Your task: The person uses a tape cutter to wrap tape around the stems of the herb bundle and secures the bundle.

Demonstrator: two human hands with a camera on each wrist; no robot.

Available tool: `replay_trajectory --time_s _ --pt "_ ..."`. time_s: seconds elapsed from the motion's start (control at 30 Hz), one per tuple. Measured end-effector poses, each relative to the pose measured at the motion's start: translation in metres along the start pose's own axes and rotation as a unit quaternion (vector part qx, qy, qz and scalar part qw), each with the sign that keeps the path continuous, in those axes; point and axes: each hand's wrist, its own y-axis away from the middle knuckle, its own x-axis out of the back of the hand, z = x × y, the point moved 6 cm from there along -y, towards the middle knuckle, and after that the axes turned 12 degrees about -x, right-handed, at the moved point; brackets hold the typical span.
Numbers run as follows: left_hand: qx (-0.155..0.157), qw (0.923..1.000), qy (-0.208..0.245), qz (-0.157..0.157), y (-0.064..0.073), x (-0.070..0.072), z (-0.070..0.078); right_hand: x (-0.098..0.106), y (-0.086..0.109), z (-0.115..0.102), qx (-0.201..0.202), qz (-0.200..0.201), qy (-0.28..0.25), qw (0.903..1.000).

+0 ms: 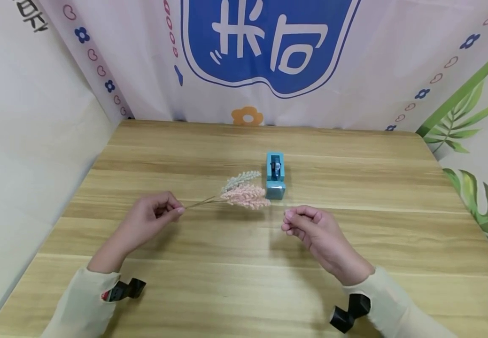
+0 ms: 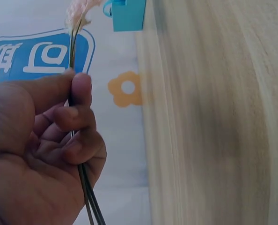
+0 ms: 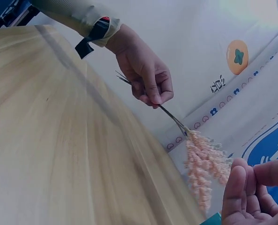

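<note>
Cut off, blurred or hidden near the hands

Stems (image 2: 85,187) running off the bottom edge below the left hand (image 2: 40,154); flower heads (image 2: 80,11) and blue dispenser (image 2: 128,14) clipped at the top; right hand (image 3: 253,194) cropped at the corner, anything pinched between its fingertips (image 1: 288,220) too faint to tell.

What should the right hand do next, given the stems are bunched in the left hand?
Probably carry the right hand left to the stems, just below the pink flower heads. The left hand pinches the stems together; the right hand's fingers are pinched beside the teal tape dispenser, likely on clear tape, though none shows plainly.
</note>
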Motion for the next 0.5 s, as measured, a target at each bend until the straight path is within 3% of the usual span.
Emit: replay_trajectory --time_s 0.23,0.5 --pt "-0.015 0.9976 0.021 -0.064 -0.002 -0.011 0.003 0.0 0.0 -0.006 0.005 0.002 -0.01 0.9999" --pt "-0.023 0.9958 0.017 -0.087 -0.009 -0.026 0.009 -0.002 0.0 -0.01 0.011 0.006 -0.01 0.9999"
